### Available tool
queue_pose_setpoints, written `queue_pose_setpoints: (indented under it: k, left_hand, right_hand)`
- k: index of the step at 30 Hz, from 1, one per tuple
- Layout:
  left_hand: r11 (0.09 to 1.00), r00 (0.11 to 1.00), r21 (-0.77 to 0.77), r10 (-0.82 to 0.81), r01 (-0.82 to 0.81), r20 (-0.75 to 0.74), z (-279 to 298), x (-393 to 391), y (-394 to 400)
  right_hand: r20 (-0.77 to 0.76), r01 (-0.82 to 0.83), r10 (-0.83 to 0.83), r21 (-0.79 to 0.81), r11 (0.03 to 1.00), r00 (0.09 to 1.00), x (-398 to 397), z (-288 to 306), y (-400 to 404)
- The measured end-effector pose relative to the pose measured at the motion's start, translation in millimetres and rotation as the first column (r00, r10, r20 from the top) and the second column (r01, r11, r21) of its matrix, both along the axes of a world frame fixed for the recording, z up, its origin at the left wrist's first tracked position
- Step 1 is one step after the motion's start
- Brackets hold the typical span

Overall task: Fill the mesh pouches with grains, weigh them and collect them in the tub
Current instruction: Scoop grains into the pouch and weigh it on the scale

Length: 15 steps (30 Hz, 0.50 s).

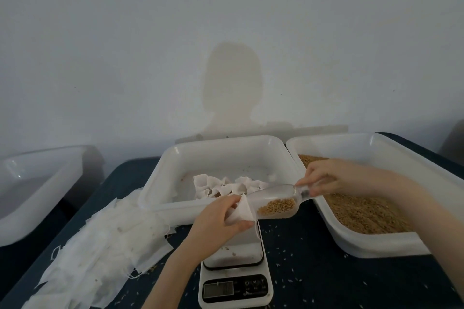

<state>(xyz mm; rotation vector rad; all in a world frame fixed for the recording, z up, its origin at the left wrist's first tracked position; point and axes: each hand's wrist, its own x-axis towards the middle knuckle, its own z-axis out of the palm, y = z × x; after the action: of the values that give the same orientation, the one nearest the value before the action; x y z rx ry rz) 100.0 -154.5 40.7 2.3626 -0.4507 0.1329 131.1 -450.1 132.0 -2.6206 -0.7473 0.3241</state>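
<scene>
My left hand [221, 221] pinches a white mesh pouch [242, 212] open above the white digital scale [234, 278]. My right hand [324, 180] grips the handle of a clear plastic scoop [273, 202] that holds brown grains; its mouth is at the pouch opening. The middle white tub [175, 165] behind the scale holds several filled pouches [226, 187]. The white tub on the right [376, 241] is full of brown grains [369, 213].
A heap of empty mesh pouches [100, 253] lies on the dark table at the left front. Another white tub [37, 183] stands at the far left. Loose grains are scattered on the table around the scale. A wall rises right behind the tubs.
</scene>
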Motion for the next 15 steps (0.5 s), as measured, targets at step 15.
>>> queue_pose_setpoints:
  k: [15]
  left_hand:
    - [0.991, 0.991, -0.043, 0.129, -0.127, 0.043, -6.8, 2.7, -18.7]
  right_hand:
    - [0.671, 0.139, 0.248, -0.467, 0.873, 0.698, -24.2, 41.3, 62.2]
